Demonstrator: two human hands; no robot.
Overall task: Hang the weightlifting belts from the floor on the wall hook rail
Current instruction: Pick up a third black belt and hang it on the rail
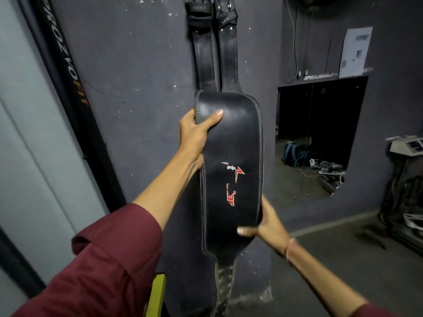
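Note:
A wide black leather weightlifting belt [231,156] with a red and white logo hangs upright against the dark wall. My left hand [196,131] grips its upper left edge, thumb across the front. My right hand [265,223] holds its lower right edge, fingers curled behind. Its narrow strap end [223,287] dangles below. Above it, two narrower black belt straps [215,51] hang down the wall from metal buckles [206,0] at the top edge of the view. The hook rail itself is out of view.
A dark pole with lettering [68,74] leans along the left beside a pale wall panel. On the right a wall opening [318,138] shows a blue bag and cables. A yellow object [158,291] stands low by my left sleeve. Equipment [407,191] sits at far right.

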